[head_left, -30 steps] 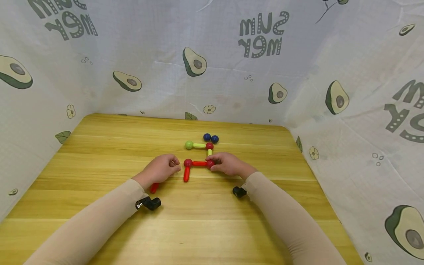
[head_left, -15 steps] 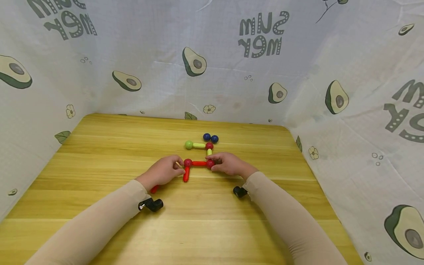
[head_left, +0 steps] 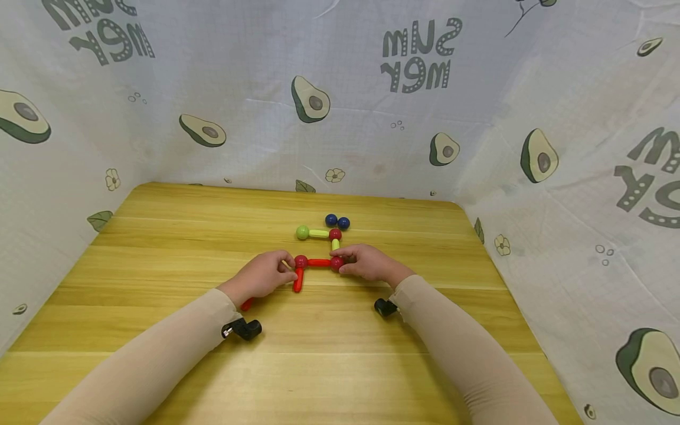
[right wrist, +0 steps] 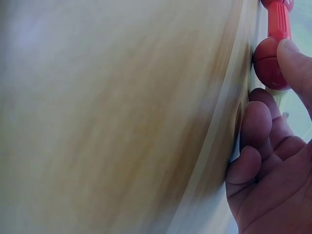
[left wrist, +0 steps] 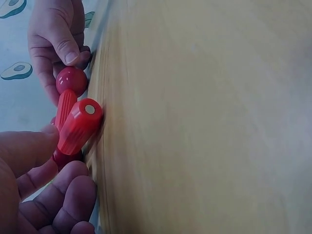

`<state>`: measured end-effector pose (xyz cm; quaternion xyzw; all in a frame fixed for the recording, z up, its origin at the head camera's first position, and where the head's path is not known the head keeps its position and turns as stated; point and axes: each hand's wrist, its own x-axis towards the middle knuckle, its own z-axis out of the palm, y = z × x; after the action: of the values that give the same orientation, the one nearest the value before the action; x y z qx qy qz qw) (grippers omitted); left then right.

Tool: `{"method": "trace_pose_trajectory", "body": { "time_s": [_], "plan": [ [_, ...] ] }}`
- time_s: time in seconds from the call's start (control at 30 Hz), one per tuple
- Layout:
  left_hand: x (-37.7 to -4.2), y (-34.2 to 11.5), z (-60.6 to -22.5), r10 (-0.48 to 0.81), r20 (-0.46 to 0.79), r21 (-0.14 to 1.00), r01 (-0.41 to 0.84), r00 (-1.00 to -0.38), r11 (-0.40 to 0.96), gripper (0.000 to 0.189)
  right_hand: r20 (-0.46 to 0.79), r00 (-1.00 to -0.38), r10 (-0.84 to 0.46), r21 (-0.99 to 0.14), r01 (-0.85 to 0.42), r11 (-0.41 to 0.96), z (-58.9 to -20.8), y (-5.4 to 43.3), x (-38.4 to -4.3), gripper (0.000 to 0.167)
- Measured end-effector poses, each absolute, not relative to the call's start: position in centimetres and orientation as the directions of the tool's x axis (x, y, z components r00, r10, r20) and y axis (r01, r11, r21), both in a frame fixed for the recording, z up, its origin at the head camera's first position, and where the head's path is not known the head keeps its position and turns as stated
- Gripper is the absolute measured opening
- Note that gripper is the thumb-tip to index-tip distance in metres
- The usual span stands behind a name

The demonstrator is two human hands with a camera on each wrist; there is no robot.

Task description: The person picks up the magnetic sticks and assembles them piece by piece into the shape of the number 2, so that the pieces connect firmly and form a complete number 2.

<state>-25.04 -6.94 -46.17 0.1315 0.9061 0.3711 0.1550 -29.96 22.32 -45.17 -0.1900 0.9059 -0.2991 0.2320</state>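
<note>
Magnetic balls and rods form a stepped chain on the table. My left hand pinches the left red ball, its thumb against the red rod that points toward me. That ball is mostly hidden behind the rod in the left wrist view. Another red rod links it to the right red ball, held between thumb and fingers of my right hand. From there a yellow-green rod runs back to a third red ball, then a second yellow-green rod ends at a green ball.
Two dark blue balls lie side by side behind the chain. Part of a loose red rod shows beneath my left wrist. The wooden table meets an avocado-print cloth at its back and sides.
My left hand has moved a little right, from beside the left red ball onto it. My right hand stays at the right red ball, and the chain has kept its shape.
</note>
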Motion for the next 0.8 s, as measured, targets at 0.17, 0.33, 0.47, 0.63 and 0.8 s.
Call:
{"method": "trace_pose_trajectory", "body": {
  "time_s": [0.17,0.33,0.47,0.63,0.8],
  "plan": [
    [-25.5,-7.0,-45.9,0.345,-0.173,0.698,0.132,-0.923,0.704,0.027,-0.305,-0.818,-0.488,-0.636,-0.206,0.744,-45.2,22.5,-30.0,0.049],
    [-26.7,-7.1,-45.4,0.326,-0.146,0.687,0.141,-0.934,0.713,0.031,-0.301,-0.819,-0.489,-0.634,-0.211,0.744,-45.2,22.5,-30.1,0.047],
    [-28.2,-7.1,-44.6,0.321,-0.111,0.696,0.157,-0.940,0.700,0.037,-0.298,-0.818,-0.492,-0.633,-0.217,0.743,-45.3,22.5,-30.0,0.046],
    [-30.7,-6.5,-43.8,0.317,-0.090,0.711,0.162,-0.944,0.684,0.049,-0.288,-0.815,-0.502,-0.632,-0.232,0.739,-45.2,22.6,-30.0,0.045],
    [-33.0,-5.1,-43.6,0.330,-0.109,0.728,0.151,-0.938,0.669,0.057,-0.286,-0.815,-0.504,-0.633,-0.234,0.738,-45.4,22.6,-30.0,0.044]
  ]
}}
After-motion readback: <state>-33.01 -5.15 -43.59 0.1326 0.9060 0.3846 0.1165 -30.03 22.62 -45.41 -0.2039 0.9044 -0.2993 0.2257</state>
